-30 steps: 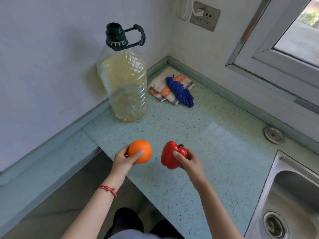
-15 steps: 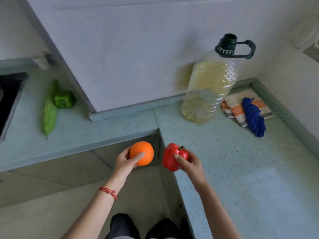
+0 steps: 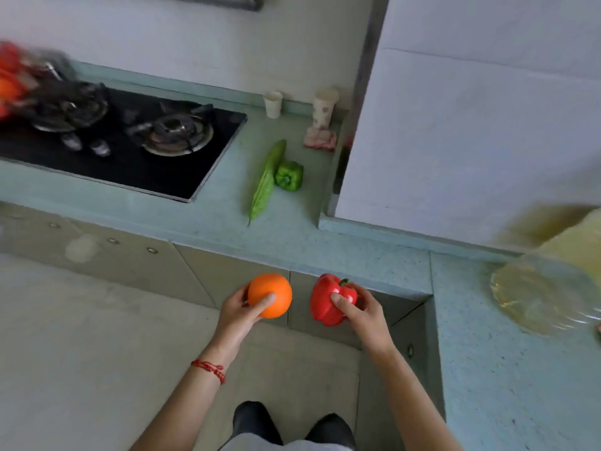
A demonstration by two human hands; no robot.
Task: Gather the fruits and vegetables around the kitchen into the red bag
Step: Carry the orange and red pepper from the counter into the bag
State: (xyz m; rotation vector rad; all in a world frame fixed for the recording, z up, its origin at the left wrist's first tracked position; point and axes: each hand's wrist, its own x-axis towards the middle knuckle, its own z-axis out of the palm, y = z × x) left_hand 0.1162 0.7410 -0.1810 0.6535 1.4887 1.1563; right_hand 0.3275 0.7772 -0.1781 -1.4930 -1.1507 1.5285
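My left hand (image 3: 239, 315) grips an orange (image 3: 270, 295) in front of the lower cabinets. Beside it my right hand (image 3: 364, 312) holds a red bell pepper (image 3: 328, 299) with its green stem up. On the counter beyond lie a long green bitter gourd (image 3: 265, 183) and a green bell pepper (image 3: 288, 176), side by side and touching. At the far left edge a blurred red shape (image 3: 9, 76) shows, with something orange in it; I cannot tell whether it is the red bag.
A black gas hob (image 3: 123, 141) with two burners fills the counter's left. Two paper cups (image 3: 322, 107) and a pink cloth (image 3: 320, 139) stand at the back by the wall corner. A blurred oil bottle (image 3: 549, 278) sits on the right counter (image 3: 507, 369). Floor lies below.
My view has swung left, away from the sink corner. The hob, gourd and green pepper came into sight; the oil bottle slid to the right edge. Both hands keep their fruit.
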